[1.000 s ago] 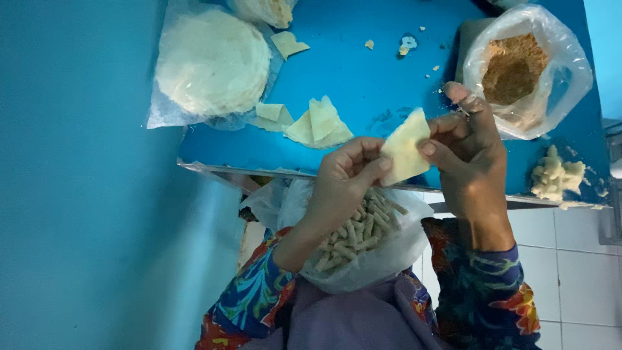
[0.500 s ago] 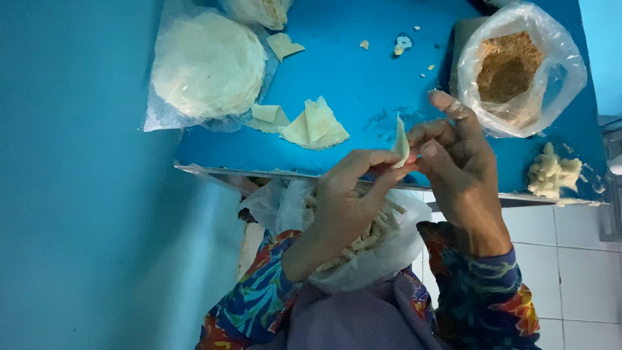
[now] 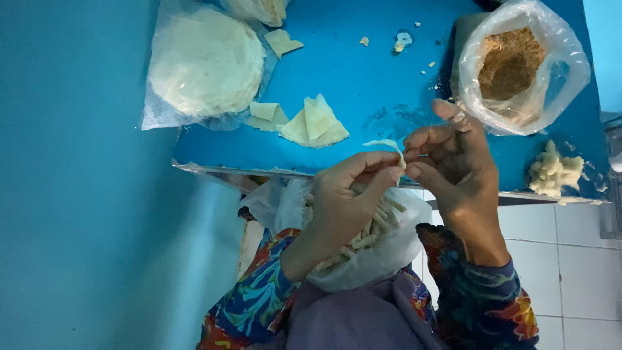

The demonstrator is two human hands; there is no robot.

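Just above the bench (image 3: 389, 78) edge, the left hand (image 3: 346, 204) and right hand (image 3: 453, 162) meet fingertip to fingertip, both pinching a thin pastry wrapper (image 3: 387, 145) over the lap bag of rolled sticks (image 3: 366, 240).

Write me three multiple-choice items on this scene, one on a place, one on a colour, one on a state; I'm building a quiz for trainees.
1. Where does the bag of brown crumbs sit?
A. on the table's far right
B. on the lap
C. on the floor

2. What colour is the table?
A. red
B. blue
C. white

3. How is the dough piece held?
A. lying flat on the table
B. pinched between both hands
C. inside a bag

Answers: 1 A, it stands by the right edge. 2 B, its bare top is blue. 3 B, the left hand and right hand meet on it.
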